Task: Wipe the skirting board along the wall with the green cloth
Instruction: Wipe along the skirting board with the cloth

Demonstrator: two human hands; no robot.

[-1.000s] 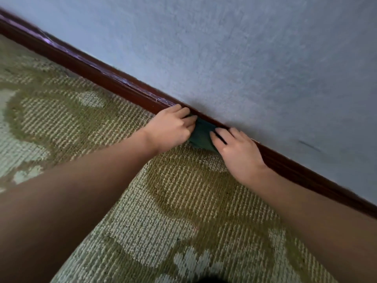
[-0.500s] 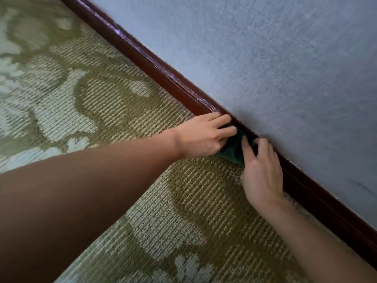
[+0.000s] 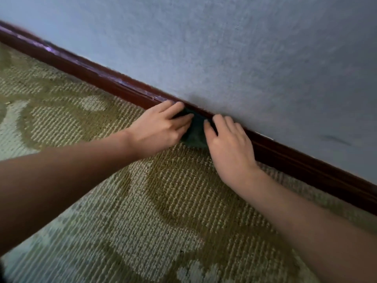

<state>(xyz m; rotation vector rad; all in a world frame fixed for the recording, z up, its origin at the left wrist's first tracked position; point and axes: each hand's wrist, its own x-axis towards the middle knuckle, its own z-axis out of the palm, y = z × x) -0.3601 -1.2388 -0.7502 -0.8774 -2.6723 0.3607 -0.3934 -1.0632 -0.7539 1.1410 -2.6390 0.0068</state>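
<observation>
A dark red-brown skirting board (image 3: 114,86) runs diagonally from upper left to lower right under a pale blue-grey wall (image 3: 234,58). A small dark green cloth (image 3: 194,134) is bunched against the board where it meets the carpet. My left hand (image 3: 159,127) holds the cloth's left side, with its fingers laid over the cloth and onto the board. My right hand (image 3: 228,144) lies flat just right of the cloth. Its thumb touches the cloth's edge and its fingertips reach the board's top. Most of the cloth is hidden under both hands.
A green and cream patterned carpet (image 3: 163,201) covers the floor up to the board. The wall carries a small dark scuff (image 3: 334,139) at the right. Both forearms reach in from the lower corners.
The view has swung, so the board now slopes less steeply. Both hands stay on the cloth at the board, and the right hand has flattened alongside it.
</observation>
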